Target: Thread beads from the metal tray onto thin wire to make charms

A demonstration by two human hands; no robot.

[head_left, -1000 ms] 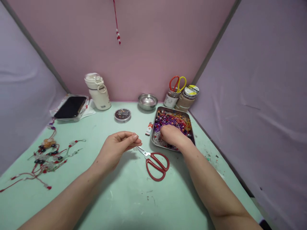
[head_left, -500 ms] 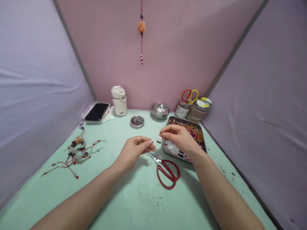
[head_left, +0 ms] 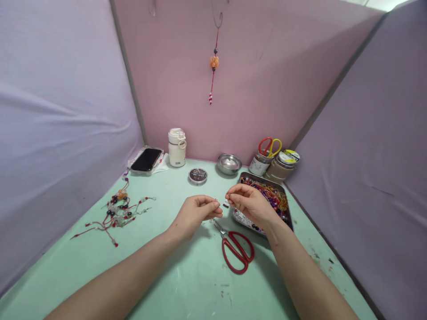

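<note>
My left hand (head_left: pixel 196 215) is closed in a pinch. A tiny pale, bead-like piece (head_left: pixel 216 200) shows at its fingertips. Just to its right, my right hand (head_left: pixel 250 202) pinches thumb against forefinger over the near left part of the bead tray (head_left: pixel 291 218); what it holds is too small to make out. A narrow gap separates the two sets of fingertips. Between them and the tray lies a small white-and-dark tag (head_left: pixel 226 204). Red-handled scissors (head_left: pixel 237 252) rest on the table below my hands, blades pointing up and left.
Strung bead charms (head_left: pixel 118 211) lie at left, near a phone (head_left: pixel 147 160). A white bottle (head_left: pixel 177 149), round clear-lidded box (head_left: pixel 198 176), steel bowl (head_left: pixel 229 164), scissors holder (head_left: pixel 259 164) and brown jar (head_left: pixel 279 170) stand behind. A beaded charm (head_left: pixel 214 62) hangs from a hook.
My view has tilted upward and shifted left, so the hook above the hanging charm now shows. Both hands keep nearly the same pinched pose and place over the table.
</note>
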